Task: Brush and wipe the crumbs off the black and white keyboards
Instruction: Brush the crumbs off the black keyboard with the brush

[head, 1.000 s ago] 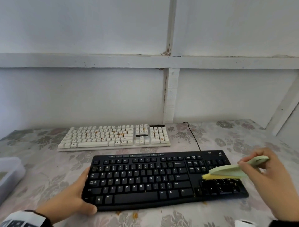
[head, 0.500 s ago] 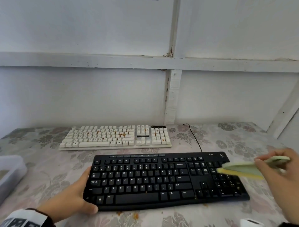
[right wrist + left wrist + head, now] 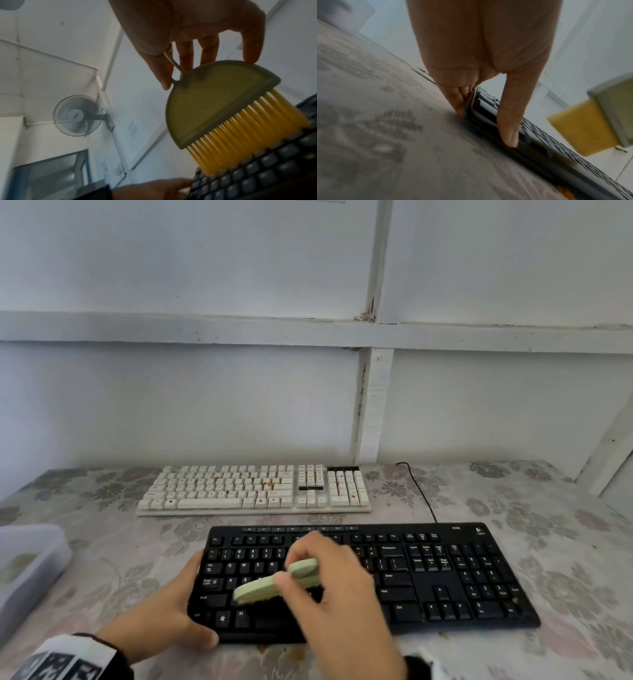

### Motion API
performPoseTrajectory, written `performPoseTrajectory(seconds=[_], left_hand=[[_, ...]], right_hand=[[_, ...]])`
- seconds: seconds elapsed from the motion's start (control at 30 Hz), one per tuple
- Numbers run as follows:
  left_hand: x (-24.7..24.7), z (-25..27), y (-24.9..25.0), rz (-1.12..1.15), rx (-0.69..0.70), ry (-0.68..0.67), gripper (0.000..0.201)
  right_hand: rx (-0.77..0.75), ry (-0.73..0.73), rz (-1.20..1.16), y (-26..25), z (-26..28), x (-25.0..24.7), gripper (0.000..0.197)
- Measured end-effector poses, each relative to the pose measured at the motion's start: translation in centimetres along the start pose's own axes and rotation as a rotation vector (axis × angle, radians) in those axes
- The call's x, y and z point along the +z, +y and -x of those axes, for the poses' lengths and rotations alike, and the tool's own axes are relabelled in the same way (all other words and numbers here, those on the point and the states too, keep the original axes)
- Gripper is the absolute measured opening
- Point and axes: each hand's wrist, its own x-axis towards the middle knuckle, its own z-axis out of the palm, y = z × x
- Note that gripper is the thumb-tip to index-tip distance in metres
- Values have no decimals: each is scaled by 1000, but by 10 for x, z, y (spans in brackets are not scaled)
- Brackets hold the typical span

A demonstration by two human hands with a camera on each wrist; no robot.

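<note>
The black keyboard lies at the front of the table. My left hand grips its left end, thumb on the front edge and fingers against the side. My right hand holds a pale green brush with yellow bristles over the left-middle keys; the bristles touch the black keyboard's keys. Behind it lies the white keyboard, with orange crumbs among its keys. A few orange crumbs lie on the cloth before the black keyboard.
A translucent plastic box stands at the table's left edge. A black cable runs from the black keyboard toward the white wall. The floral tablecloth covers the table.
My right hand has carried the brush from the keyboard's right end, near the number pad, leftward to the left-middle keys. The left hand has kept its grip on the left end.
</note>
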Motion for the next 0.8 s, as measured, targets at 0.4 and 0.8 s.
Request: performPoseTrajectory(seconds=[0.4, 0.8], left_hand=[[0, -3, -2, -57, 35, 31, 100], [0, 0, -2, 32, 35, -17, 111]], right_hand=[[-140, 196, 365, -13, 0, 60, 18], [-92, 219, 378, -2, 3, 44, 18]])
